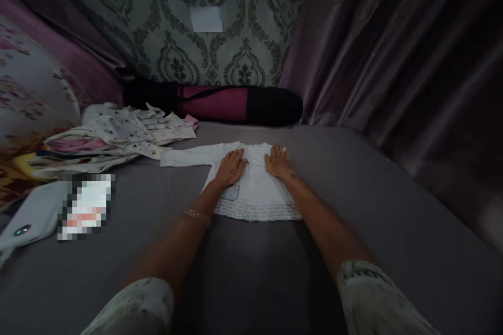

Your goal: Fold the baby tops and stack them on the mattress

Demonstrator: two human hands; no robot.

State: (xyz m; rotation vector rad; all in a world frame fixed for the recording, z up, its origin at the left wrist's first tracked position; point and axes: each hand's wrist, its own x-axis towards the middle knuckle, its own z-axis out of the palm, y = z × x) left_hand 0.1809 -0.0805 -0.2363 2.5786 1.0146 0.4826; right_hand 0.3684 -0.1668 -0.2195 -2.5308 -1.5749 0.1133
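A small white long-sleeved top [259, 191] lies flat on the grey sheet, with rows of print along its hem and a drawn picture partly under my left arm. One sleeve [186, 155] stretches out to the left. The other sleeve appears folded inward across the chest, partly covered by my hands. My left hand [231, 166] rests flat on the top's upper left part, fingers extended. On the upper right part, near the shoulder, my right hand [278, 162] presses down flat with its fingers stretched out. Neither hand grips the fabric.
Left of the top is a heap of clothes [118, 128], close to the outstretched sleeve. A white device with a round dark button [33, 214] lies nearer on the left. A black and pink bolster-shaped bag [220, 103] lies along the wall. Curtains [353, 47] hang at the right.
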